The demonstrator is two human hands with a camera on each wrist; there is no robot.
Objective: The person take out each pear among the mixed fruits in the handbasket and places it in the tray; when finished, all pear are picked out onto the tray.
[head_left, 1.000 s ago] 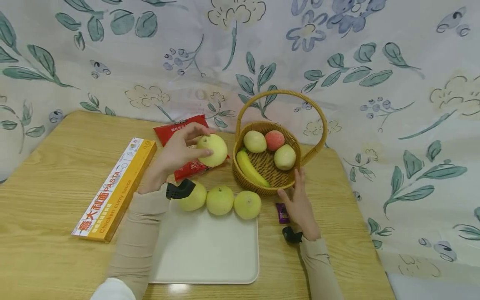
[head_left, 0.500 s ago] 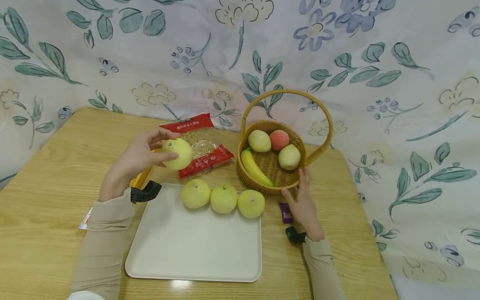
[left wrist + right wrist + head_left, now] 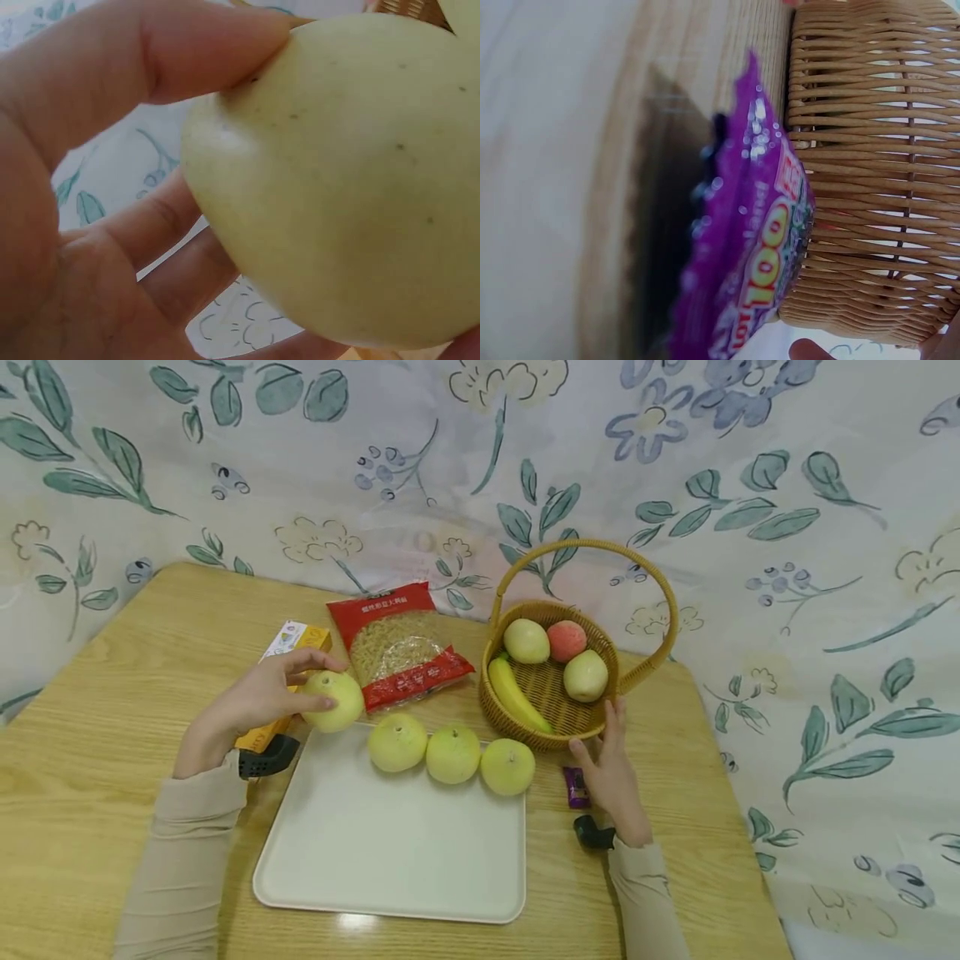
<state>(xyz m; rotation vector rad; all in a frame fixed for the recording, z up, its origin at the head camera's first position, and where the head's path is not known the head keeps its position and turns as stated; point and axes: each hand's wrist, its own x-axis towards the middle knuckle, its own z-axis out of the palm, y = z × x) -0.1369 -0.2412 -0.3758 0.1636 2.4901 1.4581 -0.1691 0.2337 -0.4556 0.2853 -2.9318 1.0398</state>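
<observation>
My left hand (image 3: 251, 702) grips a round, pale yellow-green fruit (image 3: 337, 703), its kind unclear, between thumb and fingers above the tray's far left corner. Filling much of the left wrist view, the held fruit (image 3: 345, 187) shows small dark specks on smooth skin. Three similar fruits (image 3: 453, 755) sit in a row along the far edge of the white tray (image 3: 390, 843). Straight fingers of my right hand (image 3: 617, 785) touch the near right side of the wicker basket (image 3: 542, 742). Inside lie a banana (image 3: 516, 695), a reddish peach-like fruit (image 3: 566, 641) and two pale fruits (image 3: 585, 676).
Behind the tray lies a red-ended bag of pasta (image 3: 393, 643). A yellow and white pasta box (image 3: 315, 637) is partly hidden by my left hand. Beside the basket, under my right hand, is a purple wrapped candy (image 3: 577, 788). A floral cloth (image 3: 420, 552) hangs behind the table.
My left hand has carried the fruit leftward from beside the basket, then lowered it towards the tray's far left corner. My right hand has stayed against the basket. The head view has shifted slightly.
</observation>
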